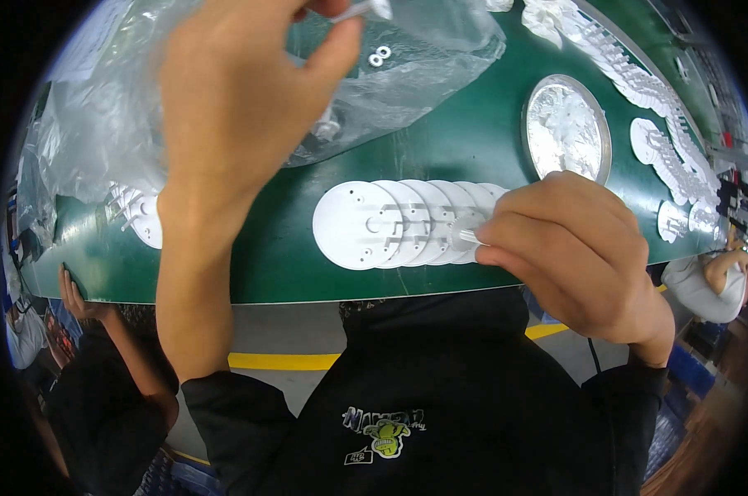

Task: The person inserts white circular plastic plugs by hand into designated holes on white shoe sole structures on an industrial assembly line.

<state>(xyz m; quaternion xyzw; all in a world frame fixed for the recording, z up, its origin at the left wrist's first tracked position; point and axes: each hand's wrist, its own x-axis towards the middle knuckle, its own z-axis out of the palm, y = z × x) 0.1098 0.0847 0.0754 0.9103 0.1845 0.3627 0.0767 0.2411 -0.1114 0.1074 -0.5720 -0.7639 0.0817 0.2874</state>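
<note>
Several round white plastic discs [346,225] lie overlapped in a row on the green table, with small holes and raised clips on their faces. Over the right end of this row, my right hand [572,252] pinches a small slim white piece [470,237]; its exact kind is hard to make out. My left hand [237,99] is raised above a clear plastic bag [423,87]. Between its thumb and fingers is a small white plastic part with a flared end [379,8]. Two small white rings [379,56] show at the bag.
A round metal dish [566,128] with a whitish, shiny substance stands right of the bag. Long rows of stacked white parts [638,83] line the far right edge. Another white disc [146,219] lies behind my left forearm. A co-worker's hand [78,299] rests at the table's left edge.
</note>
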